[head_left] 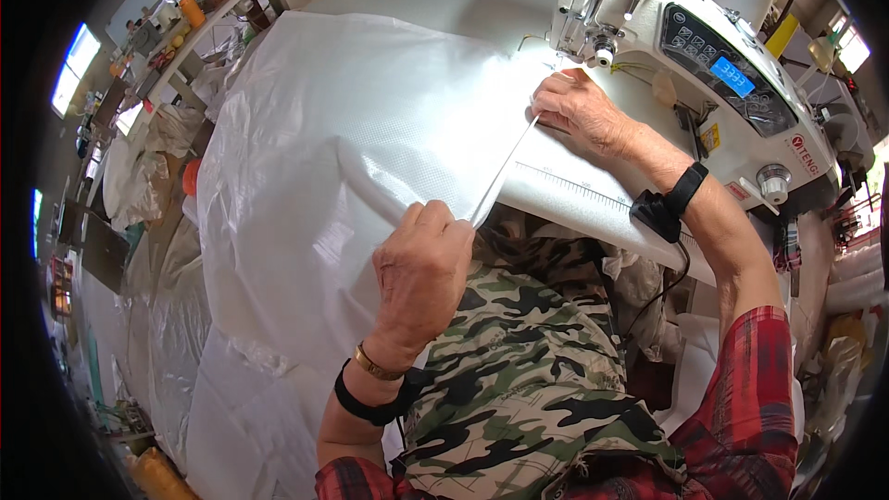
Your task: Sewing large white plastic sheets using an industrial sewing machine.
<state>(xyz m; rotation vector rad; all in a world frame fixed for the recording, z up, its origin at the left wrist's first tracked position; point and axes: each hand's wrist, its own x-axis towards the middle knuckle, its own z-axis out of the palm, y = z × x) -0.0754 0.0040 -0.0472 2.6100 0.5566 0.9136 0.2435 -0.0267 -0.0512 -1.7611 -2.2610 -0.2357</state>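
A large sheet of thin white fabric [306, 139] spreads over the sewing table and hangs down its front left side. Its right edge is pulled into a taut, narrow fold between my hands. My left hand [426, 264] is closed on this edge near the table's front, knuckles up. Close to the needle area of the white sewing machine [639, 9], my right hand [579, 111] pinches the far end of the same edge. The fingertips of both hands are partly hidden. Bright lamp light washes out the fabric beside the needle.
A control panel [727, 69] with a lit blue display is on the machine's arm. A printed ruler [574, 187] runs along the table's front. At the left, a cluttered shelf [199, 32] stands above heaped clear plastic [157, 153]. A black cable [669, 285] hangs from my right wristband.
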